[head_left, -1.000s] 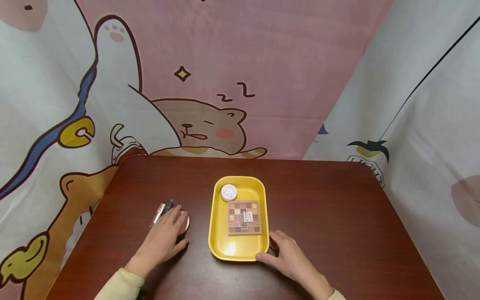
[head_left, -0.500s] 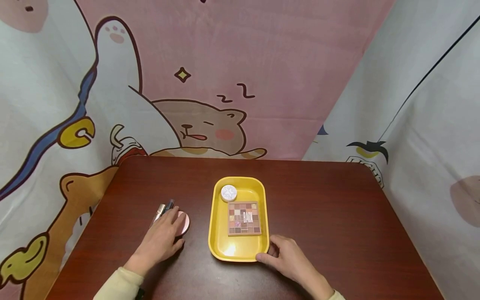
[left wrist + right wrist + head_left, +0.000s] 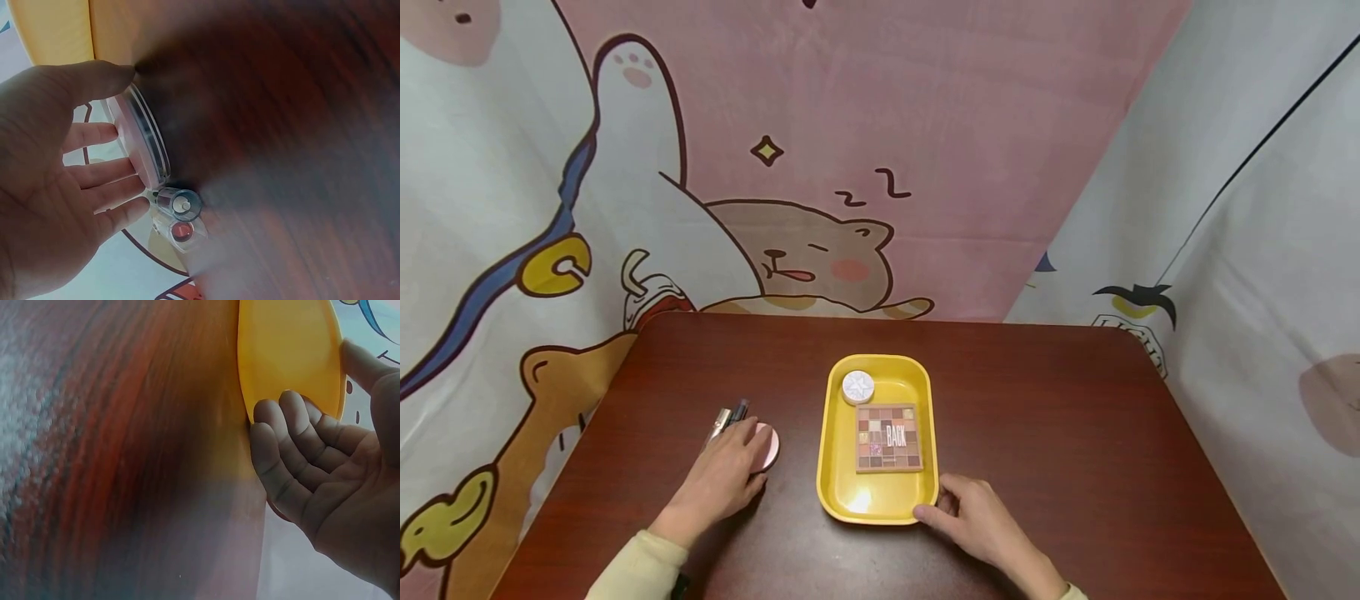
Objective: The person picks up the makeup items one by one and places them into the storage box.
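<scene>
In the head view my left hand point(image 3: 718, 475) lies over a round pink compact point(image 3: 767, 447) on the table. The left wrist view shows its fingers extended against the compact's pink face point(image 3: 134, 140), with the thumb by its edge. Two slim cosmetic tubes, a gold-and-clear one point(image 3: 720, 421) and a dark one point(image 3: 740, 410), lie just beyond that hand, partly hidden. My right hand point(image 3: 977, 517) holds the near right corner of a yellow tray point(image 3: 838, 492), thumb at the rim and fingers curled against the side. An eyeshadow palette point(image 3: 889, 437) and a small round white case point(image 3: 857, 387) lie in the tray.
The dark brown wooden table point(image 3: 1060, 400) reaches back to a cartoon-printed cloth point(image 3: 962, 167) hanging behind it. More of that cloth hangs at both sides.
My left hand has drawn back slightly over the compact, and its thumb has come in close to the compact's edge. The right hand and tray look almost unchanged.
</scene>
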Demonstrator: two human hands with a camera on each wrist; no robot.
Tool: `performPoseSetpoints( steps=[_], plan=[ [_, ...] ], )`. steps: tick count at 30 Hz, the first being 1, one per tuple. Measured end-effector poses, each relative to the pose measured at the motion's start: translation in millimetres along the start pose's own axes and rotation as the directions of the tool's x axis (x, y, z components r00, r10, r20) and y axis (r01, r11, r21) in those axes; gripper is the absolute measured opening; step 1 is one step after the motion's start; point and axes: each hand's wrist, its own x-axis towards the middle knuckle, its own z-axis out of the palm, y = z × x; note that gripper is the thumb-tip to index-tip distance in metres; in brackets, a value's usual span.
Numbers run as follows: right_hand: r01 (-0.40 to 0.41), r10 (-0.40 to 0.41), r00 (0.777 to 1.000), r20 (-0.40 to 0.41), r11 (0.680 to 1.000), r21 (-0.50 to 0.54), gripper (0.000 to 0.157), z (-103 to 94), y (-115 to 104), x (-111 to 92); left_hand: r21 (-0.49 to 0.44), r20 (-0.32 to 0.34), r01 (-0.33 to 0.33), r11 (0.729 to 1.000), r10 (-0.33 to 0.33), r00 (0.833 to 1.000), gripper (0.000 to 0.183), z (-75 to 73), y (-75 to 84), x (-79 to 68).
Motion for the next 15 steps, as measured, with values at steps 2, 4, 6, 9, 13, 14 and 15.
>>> performPoseSetpoints(
  steps=[2, 4, 6, 9, 13, 14, 15],
  plan=[
    [0.01, -0.01, 1.0, -0.015, 1.0, -0.01, 0.024, 0.7, 0.2, -0.8, 0.003, -0.001, -0.004, 1.0, 0.004, 1.0, 0.069, 0.0, -0.2, 0.4],
    [0.001, -0.001, 1.0, -0.023, 1.0, -0.014, 0.025, 1.4, 0.0, -1.3, 0.006, 0.001, -0.002, 1.0, 0.002, 1.0, 0.068, -0.5, 0.4, 0.9],
    [-0.023, 0.023, 0.999, -0.028, 1.0, -0.017, 0.028, 1.9, -0.7, -1.2, 0.006, 0.004, 0.002, 1.0, -0.002, 1.0, 0.067, -1.2, 1.0, 1.6],
    [-0.08, 0.08, 0.997, -0.024, 0.997, -0.007, 0.03, 2.2, -2.9, -0.7, 0.004, 0.005, 0.0, 1.0, 0.0, 1.0, 0.067, -1.3, 0.4, 2.9],
    [-0.136, 0.137, 0.99, -0.015, 0.99, 0.035, 0.033, 1.9, -6.2, 0.1, -0.009, -0.004, -0.015, 1.0, 0.015, 1.0, 0.066, -0.9, -1.4, 4.3],
    [-0.147, 0.148, 0.989, -0.012, 0.988, 0.049, 0.033, 1.8, -7.0, 0.3, -0.014, -0.009, -0.021, 1.0, 0.021, 1.0, 0.066, -0.7, -1.9, 4.5],
    [-0.152, 0.153, 0.988, -0.01, 0.987, 0.059, 0.033, 1.9, -7.4, 0.6, -0.019, -0.015, -0.026, 0.999, 0.026, 1.0, 0.066, -0.4, -2.4, 4.7]
  ],
)
